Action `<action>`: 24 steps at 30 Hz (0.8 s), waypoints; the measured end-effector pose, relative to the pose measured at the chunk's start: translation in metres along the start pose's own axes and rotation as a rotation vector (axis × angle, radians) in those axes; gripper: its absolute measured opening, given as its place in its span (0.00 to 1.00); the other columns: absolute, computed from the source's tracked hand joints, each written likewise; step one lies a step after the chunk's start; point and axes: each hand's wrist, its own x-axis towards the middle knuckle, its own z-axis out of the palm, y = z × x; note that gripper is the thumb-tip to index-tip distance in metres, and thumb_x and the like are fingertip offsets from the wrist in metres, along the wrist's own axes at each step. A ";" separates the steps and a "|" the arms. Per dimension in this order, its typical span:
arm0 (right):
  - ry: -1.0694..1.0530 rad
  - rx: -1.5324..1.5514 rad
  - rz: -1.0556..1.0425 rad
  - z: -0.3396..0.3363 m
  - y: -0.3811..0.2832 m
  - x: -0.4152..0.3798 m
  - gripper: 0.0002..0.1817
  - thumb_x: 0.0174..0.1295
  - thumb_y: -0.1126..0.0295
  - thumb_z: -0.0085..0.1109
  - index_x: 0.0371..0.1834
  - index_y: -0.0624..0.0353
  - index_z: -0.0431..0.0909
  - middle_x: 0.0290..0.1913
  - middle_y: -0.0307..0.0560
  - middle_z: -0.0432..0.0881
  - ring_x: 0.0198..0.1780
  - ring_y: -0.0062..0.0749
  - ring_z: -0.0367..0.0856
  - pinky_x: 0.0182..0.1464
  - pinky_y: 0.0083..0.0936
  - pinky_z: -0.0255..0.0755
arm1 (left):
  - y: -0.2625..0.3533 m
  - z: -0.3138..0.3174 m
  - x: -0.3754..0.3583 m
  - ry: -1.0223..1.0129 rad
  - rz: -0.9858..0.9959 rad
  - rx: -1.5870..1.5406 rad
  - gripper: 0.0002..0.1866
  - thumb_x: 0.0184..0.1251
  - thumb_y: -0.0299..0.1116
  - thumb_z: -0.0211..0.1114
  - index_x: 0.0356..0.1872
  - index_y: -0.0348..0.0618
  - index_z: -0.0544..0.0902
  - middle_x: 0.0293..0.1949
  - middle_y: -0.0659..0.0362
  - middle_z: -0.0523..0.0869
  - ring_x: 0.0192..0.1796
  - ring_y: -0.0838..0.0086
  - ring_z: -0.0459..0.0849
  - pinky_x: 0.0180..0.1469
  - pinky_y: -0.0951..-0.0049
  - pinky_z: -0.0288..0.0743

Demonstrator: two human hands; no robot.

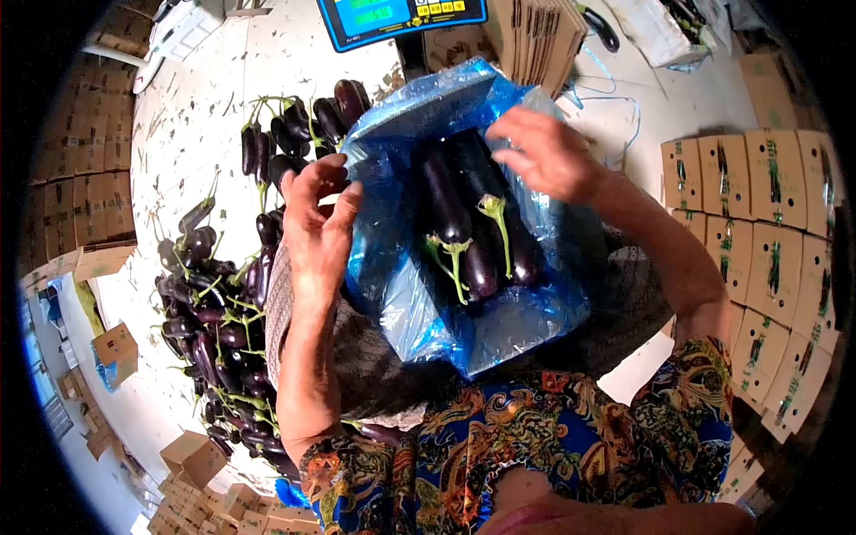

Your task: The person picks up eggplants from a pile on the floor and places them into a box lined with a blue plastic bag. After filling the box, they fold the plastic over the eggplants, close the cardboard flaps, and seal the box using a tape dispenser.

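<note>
A box lined with blue plastic film (pixel 406 303) sits over my lap, its film spread over the sides. Several dark purple eggplants (pixel 443 201) with green stems lie side by side in it. My left hand (pixel 319 218) is just left of the box, fingers bent and apart from the thumb, holding nothing. On the other side, my right hand (pixel 548 156) reaches over the upper right edge of the film. Its fingers are stretched out and empty, close above the eggplants.
A large pile of eggplants (pixel 223 330) covers the floor at left. Beyond the box stands a scale display (pixel 401 18), with flattened cardboard (pixel 535 40) beside it. Stacked cartons (pixel 749 241) line the right side, and more cartons (pixel 89 205) stand far left.
</note>
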 end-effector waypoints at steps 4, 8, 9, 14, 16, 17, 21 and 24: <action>-0.541 -0.122 0.293 0.021 -0.025 -0.012 0.11 0.57 0.72 0.56 0.43 0.58 0.73 0.38 0.61 0.74 0.43 0.54 0.79 0.40 0.46 0.74 | 0.023 0.016 -0.013 -0.017 0.163 0.163 0.13 0.61 0.26 0.66 0.47 0.38 0.81 0.39 0.56 0.79 0.34 0.73 0.80 0.37 0.73 0.74; -0.519 -0.181 0.008 0.034 -0.031 -0.030 0.11 0.53 0.74 0.55 0.41 0.56 0.76 0.43 0.56 0.71 0.44 0.49 0.77 0.41 0.43 0.75 | 0.031 0.017 -0.018 -0.145 0.199 0.256 0.14 0.60 0.24 0.65 0.48 0.39 0.80 0.38 0.53 0.79 0.34 0.68 0.80 0.35 0.72 0.74; -0.500 -0.172 -0.025 0.036 -0.031 -0.031 0.10 0.53 0.74 0.55 0.40 0.56 0.77 0.43 0.55 0.70 0.45 0.48 0.76 0.42 0.41 0.75 | 0.031 0.018 -0.019 -0.172 0.197 0.269 0.15 0.60 0.23 0.65 0.49 0.39 0.80 0.38 0.52 0.79 0.34 0.66 0.81 0.35 0.72 0.74; -0.337 -0.274 -0.196 0.040 -0.042 -0.031 0.05 0.53 0.68 0.55 0.30 0.55 0.79 0.42 0.48 0.69 0.47 0.41 0.72 0.44 0.35 0.72 | 0.019 0.026 -0.029 -0.307 0.301 0.387 0.22 0.50 0.17 0.64 0.50 0.42 0.80 0.39 0.48 0.78 0.37 0.53 0.80 0.39 0.60 0.75; -0.341 -0.323 -0.268 0.043 -0.041 -0.033 0.06 0.53 0.66 0.54 0.28 0.55 0.78 0.42 0.48 0.70 0.47 0.40 0.72 0.44 0.34 0.72 | 0.010 0.038 -0.035 -0.385 0.348 0.507 0.22 0.52 0.21 0.62 0.51 0.47 0.80 0.45 0.50 0.77 0.44 0.55 0.78 0.44 0.62 0.75; -0.341 -0.343 -0.324 0.046 -0.039 -0.031 0.07 0.53 0.65 0.54 0.27 0.55 0.78 0.42 0.47 0.70 0.46 0.39 0.72 0.44 0.33 0.71 | 0.006 0.045 -0.038 -0.408 0.417 0.606 0.21 0.55 0.24 0.60 0.52 0.49 0.80 0.49 0.51 0.77 0.48 0.56 0.78 0.47 0.64 0.75; -0.224 -0.264 -0.384 0.053 -0.040 -0.031 0.06 0.50 0.67 0.55 0.26 0.57 0.77 0.41 0.48 0.73 0.44 0.40 0.75 0.40 0.32 0.74 | -0.032 0.071 -0.057 -0.445 0.667 0.826 0.17 0.57 0.33 0.58 0.50 0.53 0.80 0.60 0.52 0.72 0.64 0.57 0.68 0.54 0.60 0.71; -0.372 -0.183 -0.232 0.043 -0.050 -0.026 0.08 0.51 0.72 0.57 0.34 0.59 0.76 0.41 0.51 0.72 0.41 0.48 0.77 0.38 0.38 0.76 | -0.037 0.086 -0.056 -0.474 0.794 0.912 0.12 0.59 0.35 0.58 0.44 0.50 0.80 0.64 0.49 0.70 0.68 0.56 0.64 0.55 0.56 0.69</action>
